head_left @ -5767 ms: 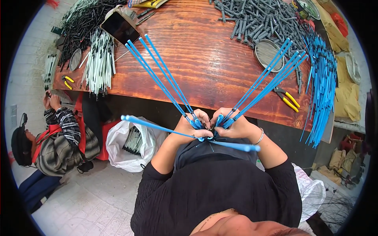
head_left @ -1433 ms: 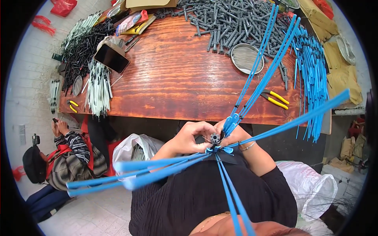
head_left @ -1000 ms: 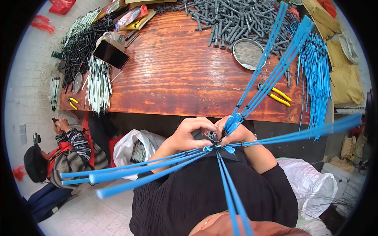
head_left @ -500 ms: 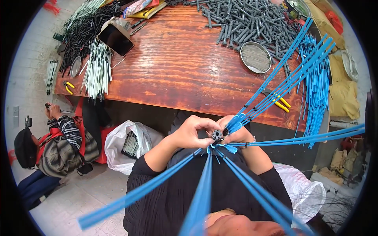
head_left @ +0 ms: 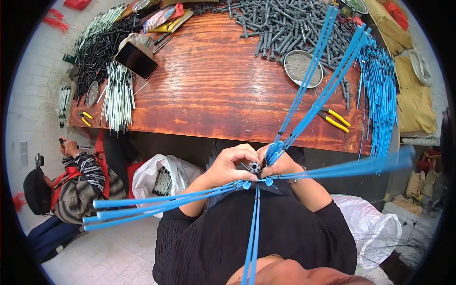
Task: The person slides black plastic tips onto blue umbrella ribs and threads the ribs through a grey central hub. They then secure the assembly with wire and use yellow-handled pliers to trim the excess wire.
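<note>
In front of my chest, my left hand (head_left: 227,167) curls its thumb and forefinger around a dark round hub (head_left: 254,167) with a notched rim. Closed in against the hub's other side is my right hand (head_left: 283,163); its fingertips are partly hidden. Long thin blue ribs (head_left: 311,107) with black joints fan out from the hub. Some point up and to the right over the table, others (head_left: 166,202) reach left across my forearm, and a pair (head_left: 255,228) hangs toward me. Flat blue rib ends crowd around my fingers. A fine wire shows faintly by the left fingertips.
The wooden table (head_left: 204,80) bears grey tubular parts (head_left: 289,28), a round dish (head_left: 303,69), yellow-handled pliers (head_left: 337,121), blue ribs (head_left: 378,90), white ribs (head_left: 118,95) and a phone (head_left: 136,60). A white bag (head_left: 147,178) and a seated person (head_left: 78,185) are at left.
The hub and both hands have shifted slightly left and down. The ribs have swung round: the upper bundle stands steeper, and more ribs now lie to the left, fewer toward me.
</note>
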{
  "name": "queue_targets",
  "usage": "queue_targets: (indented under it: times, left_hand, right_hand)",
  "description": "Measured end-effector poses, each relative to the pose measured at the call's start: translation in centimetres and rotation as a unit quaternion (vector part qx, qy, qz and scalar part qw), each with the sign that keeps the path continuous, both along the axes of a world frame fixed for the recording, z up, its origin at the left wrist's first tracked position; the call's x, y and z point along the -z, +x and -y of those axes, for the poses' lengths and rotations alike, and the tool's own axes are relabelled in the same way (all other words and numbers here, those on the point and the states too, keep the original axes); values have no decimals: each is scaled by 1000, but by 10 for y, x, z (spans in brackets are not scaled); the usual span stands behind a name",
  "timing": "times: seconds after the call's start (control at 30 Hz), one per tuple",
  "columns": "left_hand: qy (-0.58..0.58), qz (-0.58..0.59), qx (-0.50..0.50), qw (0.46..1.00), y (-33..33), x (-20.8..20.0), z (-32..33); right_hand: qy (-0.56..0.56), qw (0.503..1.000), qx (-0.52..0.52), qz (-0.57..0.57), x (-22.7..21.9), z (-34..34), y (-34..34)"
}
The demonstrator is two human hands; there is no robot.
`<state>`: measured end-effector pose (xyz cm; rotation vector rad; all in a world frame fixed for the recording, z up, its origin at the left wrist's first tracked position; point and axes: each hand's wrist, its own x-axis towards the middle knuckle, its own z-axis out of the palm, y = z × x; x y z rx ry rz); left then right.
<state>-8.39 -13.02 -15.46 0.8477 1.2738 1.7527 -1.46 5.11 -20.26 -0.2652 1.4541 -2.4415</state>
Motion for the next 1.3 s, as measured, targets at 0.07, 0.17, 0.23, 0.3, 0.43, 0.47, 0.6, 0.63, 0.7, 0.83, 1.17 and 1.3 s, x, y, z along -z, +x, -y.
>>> queue_targets:
  times: [0.07, 0.17, 0.23, 0.3, 0.43, 0.47, 0.6, 0.63, 0.7, 0.83, 1.17, 1.3]
  left_hand:
    - [0, -39, -13, 999, -2, -2, -1]
    - [4, -64, -22, 998, -2, 0, 0]
    - [14, -51, -26, 998, 0, 2, 0]
    - [34, -24, -36, 998, 2, 3, -1]
    - [13, -23, -47, 999, 1, 3, 4]
    - [13, -22, -45, 999, 1, 2, 4]
    - [49, -17, -22, 998, 0, 0, 3]
    - [39, 37, -21, 998, -1, 1, 5]
    - [17, 145, -21, 989, -3, 1, 7]
    - [69, 123, -39, 989, -4, 18, 9]
    - [-111, -64, 32, 991, -44, 28, -5]
    - [-96, -229, 133, 959, -69, 4, -31]
  right_hand:
    - [-17, 1000, 13, 18, -1, 1, 0]
    - [-11, 999, 42, 26, 0, 5, 5]
    - [-7, 998, 56, 30, 0, 6, 5]
    - [-1, 999, 47, 17, -6, 6, 3]
    - [-1, 998, 46, 32, -13, 9, 4]
    - [-1, 998, 49, 43, -14, 9, 5]
    - [25, 998, 53, 30, -15, 10, 8]
    - [24, 998, 53, 29, -17, 10, 7]
    - [21, 997, 44, 55, -25, 11, 5]
    - [43, 996, 47, 60, -16, 12, 3]
    - [59, 995, -70, 48, -19, 9, -10]
    - [61, 990, -126, 18, -28, 12, -18]
